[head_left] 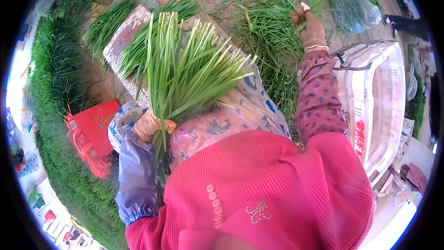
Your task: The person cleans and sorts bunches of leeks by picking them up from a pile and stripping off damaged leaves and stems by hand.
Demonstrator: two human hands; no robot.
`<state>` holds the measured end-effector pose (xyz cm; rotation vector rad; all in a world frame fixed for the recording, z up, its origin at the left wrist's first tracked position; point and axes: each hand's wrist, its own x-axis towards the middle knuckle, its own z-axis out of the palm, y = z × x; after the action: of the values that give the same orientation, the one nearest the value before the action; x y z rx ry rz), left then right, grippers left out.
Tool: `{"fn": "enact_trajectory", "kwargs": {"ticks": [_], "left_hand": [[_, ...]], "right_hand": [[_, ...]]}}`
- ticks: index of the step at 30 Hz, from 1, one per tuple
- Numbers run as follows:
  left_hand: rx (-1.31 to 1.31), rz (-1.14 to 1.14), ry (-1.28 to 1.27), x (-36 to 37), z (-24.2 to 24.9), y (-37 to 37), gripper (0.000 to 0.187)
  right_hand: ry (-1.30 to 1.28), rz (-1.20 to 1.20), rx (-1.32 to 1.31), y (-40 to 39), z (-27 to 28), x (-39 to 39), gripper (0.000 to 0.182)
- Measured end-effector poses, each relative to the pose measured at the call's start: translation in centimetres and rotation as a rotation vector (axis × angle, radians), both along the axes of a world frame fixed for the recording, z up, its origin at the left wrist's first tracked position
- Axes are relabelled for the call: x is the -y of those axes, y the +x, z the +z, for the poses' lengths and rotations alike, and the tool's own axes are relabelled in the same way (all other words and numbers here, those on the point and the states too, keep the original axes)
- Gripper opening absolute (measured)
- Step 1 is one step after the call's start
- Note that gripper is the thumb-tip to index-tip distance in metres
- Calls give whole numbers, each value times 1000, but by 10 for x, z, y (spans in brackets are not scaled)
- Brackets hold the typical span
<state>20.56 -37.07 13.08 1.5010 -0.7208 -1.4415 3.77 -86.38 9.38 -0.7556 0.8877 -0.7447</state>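
Observation:
My left hand [155,125], in a tan glove, is closed round a thick bunch of chives [180,71] over my lap. Their pale cut ends fan upward and the dark leaf tips hang below the fist. Farther out on the right, my right hand [311,27], also in a tan glove with a pale fingertip showing, is closed on a few chives [318,3]. It is above the edge of a loose heap of chives [273,32] on the ground. Its grip is partly hidden by the fingers.
More chives [111,23] lie beside a patterned board [127,37] at upper left. A red box [104,120] with red ties [85,143] is left of my lap. A white plastic crate [386,92] stands at right, below a clear bag of greens [354,9]. Stacked greens [55,92] curve along the left.

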Motion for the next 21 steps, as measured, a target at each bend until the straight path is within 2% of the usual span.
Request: {"fn": "enact_trajectory", "kwargs": {"ticks": [1, 2, 4, 5, 6, 8, 9, 11, 15, 17, 18, 20, 21], "left_hand": [[-115, 63, 51, -2, -3, 0, 9], [-228, 123, 99, -3, -4, 0, 9], [-194, 132, 82, 0, -2, -1, 10], [-160, 140, 64, 2, 0, -1, 11], [-160, 136, 66, 5, 3, 0, 11], [44, 6, 151, 8, 7, 1, 13], [44, 2, 157, 8, 8, 0, 13], [26, 79, 117, 11, 8, -1, 15], [166, 33, 259, 19, 15, -3, 18], [88, 161, 206, 23, 23, -8, 19], [88, 162, 206, 23, 23, -7, 19], [298, 2, 122, 21, 21, -4, 20], [296, 2, 122, 18, 19, -4, 20]], "right_hand": [[-131, 60, -181, -2, 2, -1, 24], [-129, 60, -182, -4, 4, -4, 24], [-813, 613, -1289, -2, 28, -23, 43], [-837, 705, -1122, -4, 12, -22, 63], [-833, 703, -1122, -7, 15, -29, 63], [-231, 896, -293, -5, 21, -58, 76], [-225, 893, -291, 3, 20, -65, 76], [-512, 1311, -286, 26, 18, -77, 76], [-483, 1467, -91, 61, 24, -111, 68], [-785, 1594, -464, 72, 26, -116, 59], [-785, 1594, -464, 69, 28, -115, 59], [-480, 1042, -243, 55, 33, -108, 52], [-547, 913, -261, 50, 27, -98, 42]]}}
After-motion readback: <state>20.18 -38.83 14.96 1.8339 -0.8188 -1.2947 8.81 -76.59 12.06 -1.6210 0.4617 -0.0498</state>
